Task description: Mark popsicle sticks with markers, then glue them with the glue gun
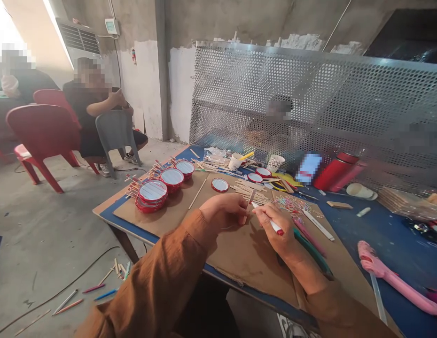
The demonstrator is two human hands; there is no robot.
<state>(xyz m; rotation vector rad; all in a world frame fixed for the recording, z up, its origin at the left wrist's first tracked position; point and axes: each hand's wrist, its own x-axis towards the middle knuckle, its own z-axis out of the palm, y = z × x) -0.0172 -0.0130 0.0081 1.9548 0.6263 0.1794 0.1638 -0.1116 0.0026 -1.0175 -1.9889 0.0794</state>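
My left hand [225, 209] is closed on a wooden craft stick [253, 196], held upright above the cardboard sheet [236, 256]. The upper part of the stick looks darker, reddish brown. In my right hand [284, 241] is a white marker [274, 224] with a red end, its tip at or very close to the stick; I cannot tell whether they touch. Just beyond my hands lie loose craft sticks [248, 191] and a red-rimmed round disc [219, 184]. To the left stand several red round drum-like pieces [152, 191] with white tops and sticks at their sides.
Colourful rubber bands [292, 203], a white pen-like tool [319, 225] and a pink toy-like tool [394, 277] lie to the right. Paper cups [275, 163] and a red bottle [334, 171] stand along the back, before a perforated metal panel [310, 94]. Pencils [105, 295] lie on the floor.
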